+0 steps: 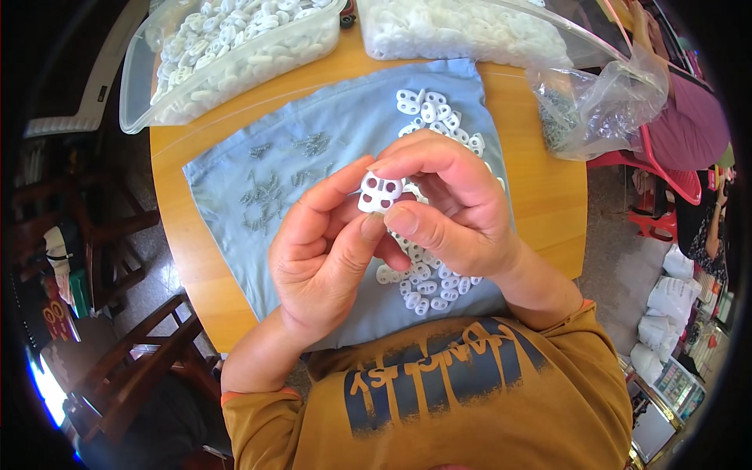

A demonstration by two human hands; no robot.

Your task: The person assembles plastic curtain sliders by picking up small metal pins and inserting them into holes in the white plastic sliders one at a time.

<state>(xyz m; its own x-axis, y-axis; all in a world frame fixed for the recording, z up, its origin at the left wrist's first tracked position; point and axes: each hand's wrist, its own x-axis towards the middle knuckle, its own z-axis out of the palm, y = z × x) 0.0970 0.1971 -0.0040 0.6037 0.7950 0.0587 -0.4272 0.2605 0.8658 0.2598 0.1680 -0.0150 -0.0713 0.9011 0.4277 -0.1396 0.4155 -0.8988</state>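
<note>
Between the fingertips of both hands, raised above the cloth, is a white plastic cord lock [381, 193] with paired holes in its face. My left hand [317, 251] pinches its lower left side with thumb and forefinger. From the right, my right hand [462, 211] grips it with the thumb below and the forefinger over the top. Small metal springs [262, 192] lie in loose clusters to the left of my hands. More white two-holed cord lock pieces [427, 288] are spread under and beyond my right hand, which partly hides them.
A blue-grey cloth [235, 164] covers part of the wooden table [552, 204]. Along the far edge stand a clear tub [235, 86] of white pieces and another clear container [470, 39] of whitish parts. A plastic bag of springs [564, 117] rests at the far right, near another person.
</note>
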